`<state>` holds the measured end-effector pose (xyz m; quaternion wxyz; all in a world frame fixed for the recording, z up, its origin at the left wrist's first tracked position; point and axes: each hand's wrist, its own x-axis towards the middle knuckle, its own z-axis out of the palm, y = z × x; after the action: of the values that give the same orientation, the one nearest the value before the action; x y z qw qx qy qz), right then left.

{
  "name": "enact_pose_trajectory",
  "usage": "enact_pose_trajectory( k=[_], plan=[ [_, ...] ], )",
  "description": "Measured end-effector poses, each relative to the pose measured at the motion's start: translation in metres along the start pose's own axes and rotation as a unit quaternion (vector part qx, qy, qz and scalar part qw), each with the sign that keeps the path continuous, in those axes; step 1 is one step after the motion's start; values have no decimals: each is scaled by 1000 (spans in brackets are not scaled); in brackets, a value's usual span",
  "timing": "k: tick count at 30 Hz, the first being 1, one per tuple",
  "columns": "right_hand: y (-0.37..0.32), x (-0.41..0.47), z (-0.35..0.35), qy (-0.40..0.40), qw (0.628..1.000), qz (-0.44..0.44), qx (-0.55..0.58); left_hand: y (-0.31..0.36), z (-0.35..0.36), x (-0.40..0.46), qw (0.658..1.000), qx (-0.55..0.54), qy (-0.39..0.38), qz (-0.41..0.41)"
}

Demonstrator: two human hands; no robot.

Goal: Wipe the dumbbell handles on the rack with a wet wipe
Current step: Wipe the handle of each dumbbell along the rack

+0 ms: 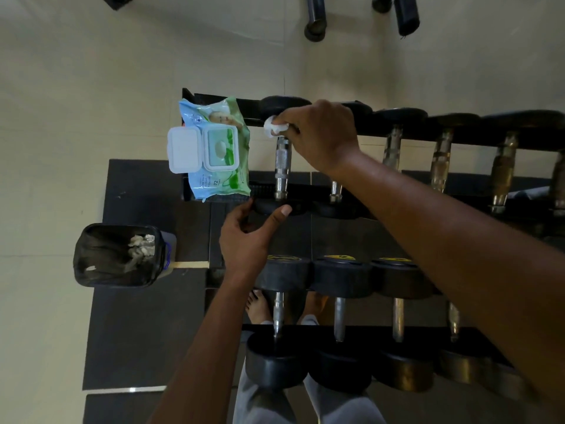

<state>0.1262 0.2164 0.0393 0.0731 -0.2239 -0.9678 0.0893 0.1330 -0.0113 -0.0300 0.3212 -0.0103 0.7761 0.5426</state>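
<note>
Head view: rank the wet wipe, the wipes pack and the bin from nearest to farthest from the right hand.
Measured from the right hand:
1. Wet wipe, pinched in its fingers at the far end of the leftmost top-row dumbbell handle.
2. Wipes pack, lid open, lying at the rack's left end.
3. Bin, on the floor, lower left.

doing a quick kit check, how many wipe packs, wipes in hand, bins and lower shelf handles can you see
wipe pack: 1
wipe in the right grip: 1
bin: 1
lower shelf handles in view: 4 (the right arm may hide more)
total: 7
</note>
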Motion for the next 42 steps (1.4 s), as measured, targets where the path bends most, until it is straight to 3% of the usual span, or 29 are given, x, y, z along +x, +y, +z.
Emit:
enact_pose_trajectory(
  k=[9,19,29,33,37,42],
  plan=[
    [-13,21,-15,-133,986,-92,-46,-2,1,0,1000,5,-3,6],
    [-28,7,-10,-300,936,-175,-60,-11,1,7,1000,10,-2,12],
    [-29,-11,4,-322,932,-161,-44,-9,-1,9,1000,1,-15,12],
    [-24,-13,0,-329,937,-99,61,-7,-1,7,1000,17,-14,14],
    [-6,-34,-7,-275,929,60,240,-2,-2,4,999,42,-5,21],
    [15,-72,-31,-196,825,238,474,17,3,-23,989,133,38,56]
  ],
)
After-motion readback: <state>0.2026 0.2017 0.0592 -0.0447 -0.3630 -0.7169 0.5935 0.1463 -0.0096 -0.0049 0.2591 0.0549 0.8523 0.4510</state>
